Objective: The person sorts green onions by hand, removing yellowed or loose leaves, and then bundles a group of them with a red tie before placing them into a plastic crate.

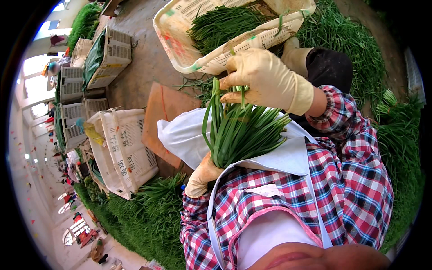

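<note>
Gloved left hand point(204, 177) is closed around a green leafy bunch point(245, 135), which is over the pale apron point(180, 128); the right hand point(266, 78), partly curled, pinches a thin stalk point(243, 100) near this bunch.

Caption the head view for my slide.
Gloved left hand holds a leafy green bunch, gloved right hand at its upper strands.

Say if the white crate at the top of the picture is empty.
Not empty: a heap of long green leaves lies inside the white crate.

Bright windows point(36, 65), dull brown floor point(141, 58)
</note>
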A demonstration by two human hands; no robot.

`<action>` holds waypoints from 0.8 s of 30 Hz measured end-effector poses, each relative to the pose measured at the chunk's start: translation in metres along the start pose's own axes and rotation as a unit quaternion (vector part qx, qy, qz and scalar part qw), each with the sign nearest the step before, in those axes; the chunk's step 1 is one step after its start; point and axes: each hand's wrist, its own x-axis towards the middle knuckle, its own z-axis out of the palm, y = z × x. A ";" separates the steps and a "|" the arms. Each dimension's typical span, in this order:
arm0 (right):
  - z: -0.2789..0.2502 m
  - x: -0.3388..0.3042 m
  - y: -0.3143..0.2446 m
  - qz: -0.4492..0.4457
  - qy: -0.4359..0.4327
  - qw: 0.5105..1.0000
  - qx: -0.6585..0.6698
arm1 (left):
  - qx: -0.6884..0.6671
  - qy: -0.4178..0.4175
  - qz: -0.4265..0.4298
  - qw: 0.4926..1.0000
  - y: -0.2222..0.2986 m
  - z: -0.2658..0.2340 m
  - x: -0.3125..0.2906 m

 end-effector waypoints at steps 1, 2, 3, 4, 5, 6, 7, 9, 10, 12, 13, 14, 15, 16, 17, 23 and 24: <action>0.002 0.000 -0.003 0.011 -0.009 1.000 -0.009 | 0.012 0.004 0.012 1.000 -0.005 -0.001 0.001; 0.006 -0.002 -0.005 0.023 -0.020 0.999 -0.017 | 0.011 0.005 0.007 1.000 -0.004 0.001 0.001; 0.009 -0.002 -0.005 0.034 -0.032 0.999 -0.026 | 0.012 0.006 0.009 1.000 -0.005 0.000 0.001; 0.012 -0.003 -0.005 0.025 -0.012 0.999 -0.042 | 0.010 0.004 0.009 1.000 -0.005 0.001 0.001; 0.013 -0.002 -0.005 0.039 -0.001 0.998 -0.056 | 0.011 0.005 0.009 1.000 -0.005 0.001 0.001; 0.013 -0.002 -0.006 0.053 0.010 0.996 -0.070 | 0.010 0.004 0.008 1.000 -0.004 0.001 0.000; 0.014 -0.002 -0.006 0.067 0.021 0.994 -0.084 | 0.009 0.005 0.007 1.000 -0.005 0.001 0.000; 0.016 -0.005 -0.002 0.039 0.006 0.999 -0.027 | 0.009 0.001 0.008 1.000 -0.005 0.001 0.002; 0.017 -0.006 0.000 0.025 -0.002 1.000 0.002 | 0.008 -0.001 0.009 1.000 -0.004 0.001 0.003; 0.017 -0.009 0.001 -0.006 -0.018 1.000 0.003 | 0.010 -0.004 0.009 1.000 -0.006 0.001 0.003; 0.017 -0.010 0.002 -0.022 -0.026 0.999 0.005 | 0.010 -0.002 0.008 1.000 -0.006 0.001 0.003; 0.015 -0.011 0.004 -0.042 -0.033 0.998 0.033 | 0.011 -0.002 0.008 1.000 -0.007 0.001 0.003; 0.012 -0.011 0.002 -0.038 -0.070 0.996 0.046 | 0.011 -0.001 0.010 1.000 -0.008 0.000 0.003; 0.006 -0.012 -0.002 -0.033 -0.106 0.992 0.059 | 0.012 0.000 0.010 1.000 -0.009 0.000 0.003; 0.000 -0.011 -0.005 -0.029 -0.143 0.987 0.070 | 0.013 0.000 0.011 1.000 -0.010 0.000 0.003; -0.018 -0.015 0.005 -0.001 -0.224 0.923 0.313 | 0.015 -0.002 0.019 1.000 -0.011 -0.002 0.009; -0.021 -0.014 0.006 0.022 -0.250 0.889 0.382 | 0.016 -0.001 0.019 1.000 -0.012 -0.002 0.010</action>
